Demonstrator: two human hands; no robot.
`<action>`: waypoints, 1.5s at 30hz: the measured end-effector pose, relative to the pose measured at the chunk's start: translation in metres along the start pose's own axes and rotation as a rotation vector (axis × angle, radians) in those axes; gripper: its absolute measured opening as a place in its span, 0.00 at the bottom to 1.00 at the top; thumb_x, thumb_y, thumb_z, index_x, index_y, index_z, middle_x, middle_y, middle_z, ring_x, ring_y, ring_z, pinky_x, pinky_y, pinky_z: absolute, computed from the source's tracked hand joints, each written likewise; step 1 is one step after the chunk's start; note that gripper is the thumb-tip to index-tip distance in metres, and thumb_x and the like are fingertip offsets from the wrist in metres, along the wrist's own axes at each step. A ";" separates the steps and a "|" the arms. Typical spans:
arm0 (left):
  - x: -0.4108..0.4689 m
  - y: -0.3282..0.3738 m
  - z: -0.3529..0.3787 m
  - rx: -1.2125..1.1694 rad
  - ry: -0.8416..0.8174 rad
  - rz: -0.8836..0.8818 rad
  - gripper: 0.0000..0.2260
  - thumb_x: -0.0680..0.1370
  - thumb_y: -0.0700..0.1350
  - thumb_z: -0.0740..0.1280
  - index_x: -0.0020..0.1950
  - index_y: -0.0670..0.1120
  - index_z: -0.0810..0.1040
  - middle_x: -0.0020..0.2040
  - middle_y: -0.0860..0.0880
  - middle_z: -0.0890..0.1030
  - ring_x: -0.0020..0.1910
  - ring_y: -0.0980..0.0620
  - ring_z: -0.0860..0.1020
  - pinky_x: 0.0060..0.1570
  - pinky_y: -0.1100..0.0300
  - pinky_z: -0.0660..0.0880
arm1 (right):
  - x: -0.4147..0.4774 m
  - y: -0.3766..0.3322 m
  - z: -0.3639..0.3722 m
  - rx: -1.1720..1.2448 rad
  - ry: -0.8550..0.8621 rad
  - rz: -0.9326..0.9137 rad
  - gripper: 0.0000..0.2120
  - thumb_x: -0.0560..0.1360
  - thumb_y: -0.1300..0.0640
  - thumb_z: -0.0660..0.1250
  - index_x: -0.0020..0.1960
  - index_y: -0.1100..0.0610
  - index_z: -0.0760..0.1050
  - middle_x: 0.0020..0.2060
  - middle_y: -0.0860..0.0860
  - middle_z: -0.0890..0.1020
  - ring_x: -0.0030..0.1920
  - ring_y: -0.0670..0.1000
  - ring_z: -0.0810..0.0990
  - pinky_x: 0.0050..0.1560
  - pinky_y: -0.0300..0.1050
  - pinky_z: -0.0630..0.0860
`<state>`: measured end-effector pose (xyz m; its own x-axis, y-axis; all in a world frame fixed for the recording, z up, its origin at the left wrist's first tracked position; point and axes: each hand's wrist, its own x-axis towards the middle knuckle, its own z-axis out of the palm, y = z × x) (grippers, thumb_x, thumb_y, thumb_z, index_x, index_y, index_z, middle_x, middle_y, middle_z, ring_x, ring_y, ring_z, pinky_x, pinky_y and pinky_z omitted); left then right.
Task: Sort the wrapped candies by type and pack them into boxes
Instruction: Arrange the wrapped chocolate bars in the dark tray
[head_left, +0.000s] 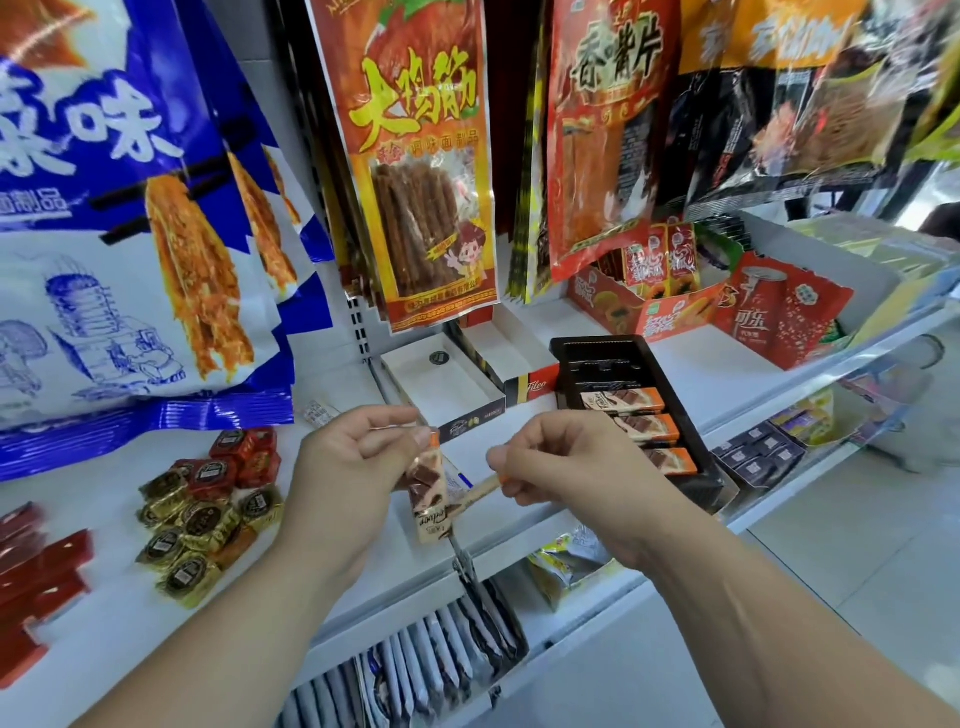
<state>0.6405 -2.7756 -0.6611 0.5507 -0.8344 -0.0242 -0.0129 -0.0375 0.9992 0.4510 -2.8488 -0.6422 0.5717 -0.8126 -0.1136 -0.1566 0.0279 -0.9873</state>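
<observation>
Our left hand (353, 457) and right hand (566, 467) are hovering side by side over the front edge of the shelf (727, 374), and both are busy. The left fingers (384, 436) are curling round the top end of a chocolate bar (428, 483), which is hanging almost straight down, face towards us. The right fingers (514, 457) are pinching the orange tip of a second bar (483, 488); we're seeing it edge-on, slanting down to meet the first.

Now, the relation that matters: the black tray (597, 358) is sitting to the right of the hands and further in on the shelf, so the right hand is the nearer one. Three matching bars (623, 401) are lying across its front half, one behind another. The back half is showing bare black slots.

We're judging that each held bar needs turning from upright to crosswise before it goes in.

Near the left end, gold and red candies (208, 499) are waiting in a heap, and a white box (441, 379) is standing open behind the hands.
</observation>
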 end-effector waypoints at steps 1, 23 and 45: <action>-0.001 0.000 0.002 0.002 0.002 0.001 0.06 0.75 0.38 0.72 0.50 0.47 0.82 0.42 0.46 0.86 0.41 0.45 0.84 0.38 0.54 0.81 | 0.000 0.001 0.000 -0.040 -0.005 -0.020 0.06 0.72 0.59 0.75 0.40 0.61 0.81 0.39 0.62 0.84 0.38 0.53 0.82 0.45 0.49 0.82; -0.016 0.006 0.016 -0.147 -0.272 -0.130 0.17 0.76 0.31 0.67 0.60 0.47 0.78 0.48 0.44 0.86 0.43 0.48 0.85 0.38 0.60 0.80 | 0.006 0.008 0.006 -0.074 0.046 -0.066 0.18 0.72 0.65 0.74 0.57 0.49 0.83 0.43 0.52 0.86 0.41 0.50 0.83 0.49 0.46 0.80; -0.021 0.016 0.037 0.245 -0.347 0.158 0.22 0.75 0.33 0.70 0.59 0.59 0.82 0.46 0.46 0.85 0.46 0.48 0.84 0.49 0.55 0.81 | 0.000 0.002 -0.030 -0.074 0.042 -0.125 0.08 0.73 0.61 0.74 0.52 0.55 0.84 0.42 0.53 0.86 0.45 0.54 0.84 0.46 0.46 0.81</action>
<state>0.5984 -2.7790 -0.6462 0.2142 -0.9738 0.0771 -0.2948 0.0108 0.9555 0.4265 -2.8657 -0.6405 0.5568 -0.8305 0.0161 -0.1462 -0.1171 -0.9823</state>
